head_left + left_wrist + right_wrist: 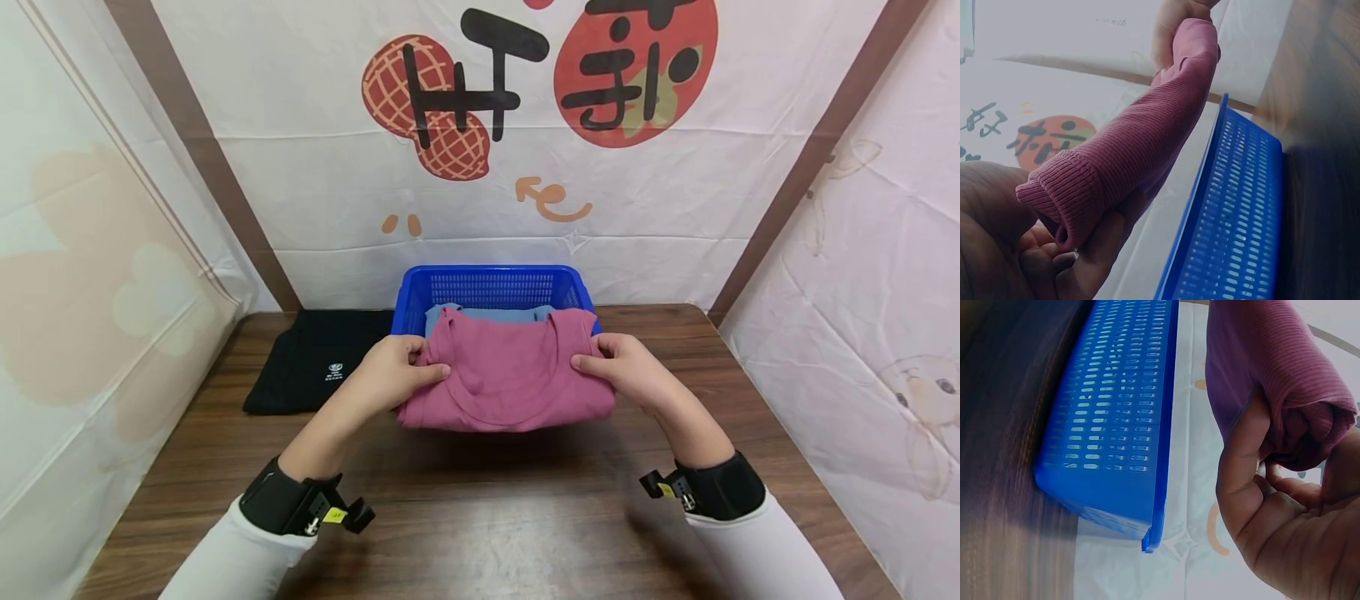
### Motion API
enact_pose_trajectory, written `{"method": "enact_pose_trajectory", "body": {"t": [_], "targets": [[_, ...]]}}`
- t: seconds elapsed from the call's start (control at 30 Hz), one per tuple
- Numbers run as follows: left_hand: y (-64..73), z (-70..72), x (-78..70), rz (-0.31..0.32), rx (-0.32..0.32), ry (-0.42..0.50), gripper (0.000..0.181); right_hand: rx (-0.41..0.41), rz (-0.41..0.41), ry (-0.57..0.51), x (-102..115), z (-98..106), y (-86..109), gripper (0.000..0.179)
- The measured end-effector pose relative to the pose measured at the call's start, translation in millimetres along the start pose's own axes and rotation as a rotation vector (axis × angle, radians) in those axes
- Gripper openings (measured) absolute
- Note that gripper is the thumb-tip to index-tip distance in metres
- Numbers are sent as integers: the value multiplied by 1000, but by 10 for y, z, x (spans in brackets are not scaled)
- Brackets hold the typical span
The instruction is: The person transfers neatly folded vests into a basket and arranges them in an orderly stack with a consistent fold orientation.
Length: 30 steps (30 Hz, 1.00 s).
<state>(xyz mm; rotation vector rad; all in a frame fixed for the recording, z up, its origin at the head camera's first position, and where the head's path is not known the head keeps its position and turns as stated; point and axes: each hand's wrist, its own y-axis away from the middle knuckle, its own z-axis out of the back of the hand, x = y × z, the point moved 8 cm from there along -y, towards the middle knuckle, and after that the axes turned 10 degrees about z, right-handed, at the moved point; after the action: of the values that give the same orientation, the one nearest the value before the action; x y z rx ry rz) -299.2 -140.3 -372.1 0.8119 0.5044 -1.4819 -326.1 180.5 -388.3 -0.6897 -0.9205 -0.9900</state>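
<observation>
A folded pink ribbed top [517, 375] with a scooped neckline hangs in the air between my two hands, over the near side of a blue plastic basket [487, 271]. My left hand [401, 367] pinches its left end, thumb on top and fingers beneath; the left wrist view shows the rolled edge of the pink top [1141, 144] in that grip. At the other end my right hand [622, 367] holds it the same way, with the folded layers of the pink top [1291, 381] visible there. Behind it, blue-grey folded cloth [495, 314] lies inside the basket, partly hidden.
To the left of the basket a folded black garment [300, 367] with a small white print lies on the brown wooden table [480, 517]. White printed cloth walls [315, 192] close off the back and both sides.
</observation>
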Motion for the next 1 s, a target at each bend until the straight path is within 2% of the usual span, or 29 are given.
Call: {"method": "enact_pose_trajectory", "body": {"t": [0.4,0.63,1.0], "targets": [[-241,20,66,7,-6,51,25,-11,-9,8,-51,36,-210,29],[-355,11,100,37,-4,85,25,-17,-17,6,-95,56,-289,29],[-517,32,125,43,-28,65,24,-11,-25,-2,-132,57,-413,29]]}}
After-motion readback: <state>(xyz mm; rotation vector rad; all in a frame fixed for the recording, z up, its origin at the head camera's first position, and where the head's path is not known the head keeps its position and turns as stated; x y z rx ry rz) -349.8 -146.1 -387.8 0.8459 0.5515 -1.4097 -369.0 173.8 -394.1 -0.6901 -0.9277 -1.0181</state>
